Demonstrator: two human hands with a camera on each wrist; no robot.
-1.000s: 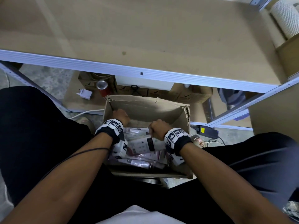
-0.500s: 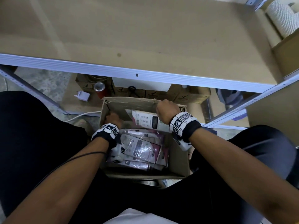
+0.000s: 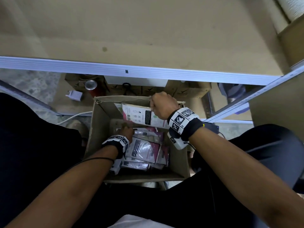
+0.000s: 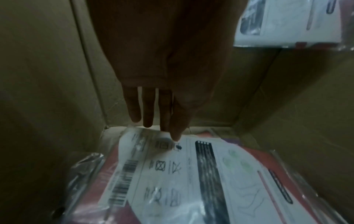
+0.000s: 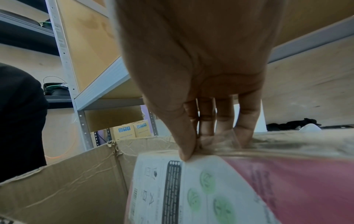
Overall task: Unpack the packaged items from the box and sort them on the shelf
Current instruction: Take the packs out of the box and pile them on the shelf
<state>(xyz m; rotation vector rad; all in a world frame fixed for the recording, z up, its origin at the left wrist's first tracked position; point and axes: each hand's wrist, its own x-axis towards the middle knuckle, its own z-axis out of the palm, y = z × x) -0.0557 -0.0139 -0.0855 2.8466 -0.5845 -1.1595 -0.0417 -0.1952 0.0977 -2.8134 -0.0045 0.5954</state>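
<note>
An open cardboard box (image 3: 98, 129) sits between my knees, holding several pink-and-white plastic-wrapped packages (image 3: 144, 150). My right hand (image 3: 162, 104) pinches the top edge of one package (image 3: 141, 116) and holds it raised at the box's far rim. In the right wrist view, thumb and fingers (image 5: 195, 145) squeeze that package's clear wrap (image 5: 210, 189). Down inside the box is my left hand (image 3: 127, 130). Its fingers (image 4: 147, 113) are straight, and the index tip touches a package (image 4: 172, 174) lying label up. The tan shelf board (image 3: 148, 30) lies beyond the box.
The shelf's metal front rail (image 3: 148, 74) crosses above the box. Below it stand small cardboard boxes (image 3: 189, 91), a red can (image 3: 91, 84) and a white adapter (image 3: 74, 96). A black power brick (image 3: 212, 127) lies to the right, and white cups (image 3: 292, 9) are stacked at the far right.
My right hand has lifted one package off the pile up to the box's far rim. My left hand has slid deeper into the box's far left part.
</note>
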